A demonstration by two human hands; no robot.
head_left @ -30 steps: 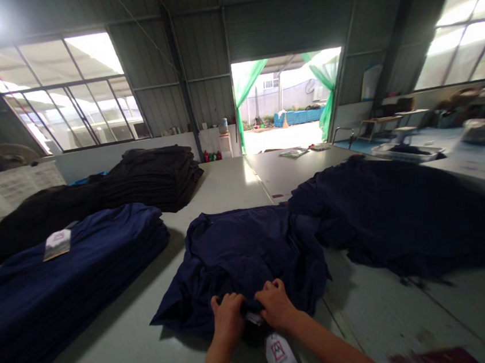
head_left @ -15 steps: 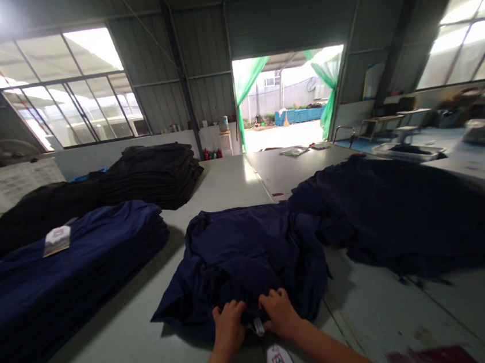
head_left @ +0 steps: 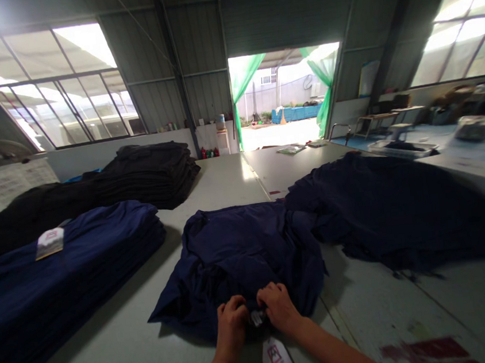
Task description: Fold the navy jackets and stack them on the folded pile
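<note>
A navy blue garment lies crumpled on the table in front of me. At its near edge, my left hand pinches the fabric with curled fingers. Just across a small gap, my right hand grips the same edge, its fingers bent over the cloth. Between the two hands shows a small white label. Below them hangs a white paper hang tag with a red square logo and a dark lower part. The fingertips are partly hidden in the folds.
To the left lies a stack of navy garments with a hang tag on top. Behind it rises a stack of black garments. A loose navy pile touches the garment's right side. Flat packets lie on the table's far end.
Both hands keep hold of the garment's near edge, and the fingers have shifted slightly. The white label looks more crumpled between them. The whole view has moved a little.
</note>
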